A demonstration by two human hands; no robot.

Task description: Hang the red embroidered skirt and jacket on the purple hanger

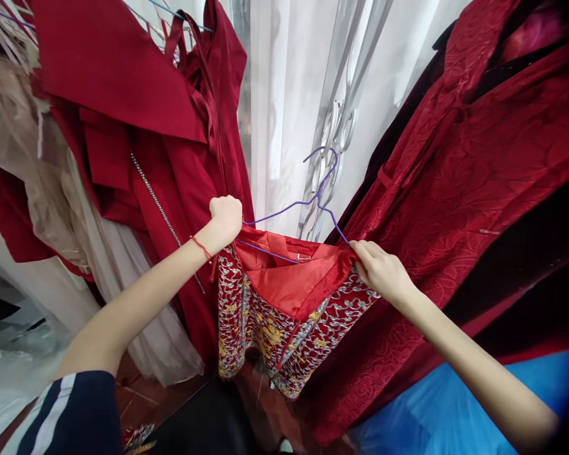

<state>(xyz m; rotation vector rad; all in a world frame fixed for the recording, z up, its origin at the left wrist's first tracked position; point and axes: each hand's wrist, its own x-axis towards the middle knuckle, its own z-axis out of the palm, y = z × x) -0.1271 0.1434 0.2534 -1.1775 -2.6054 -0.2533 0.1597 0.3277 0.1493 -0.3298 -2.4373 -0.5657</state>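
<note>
A red garment (284, 303) with silver and gold embroidery and a plain red lining hangs on a purple wire hanger (313, 202). My left hand (226, 218) is closed in a fist on the garment's left top edge and the hanger's left end. My right hand (382, 270) pinches the garment's right top corner at the hanger's right end. The garment is stretched between both hands, its opening facing me.
Dark red dresses (161, 139) and a beige tulle gown (23, 145) hang at the left. A patterned red robe (478, 189) hangs at the right. White sheer curtains (294, 95) are behind. A blue surface (436, 411) lies at the lower right.
</note>
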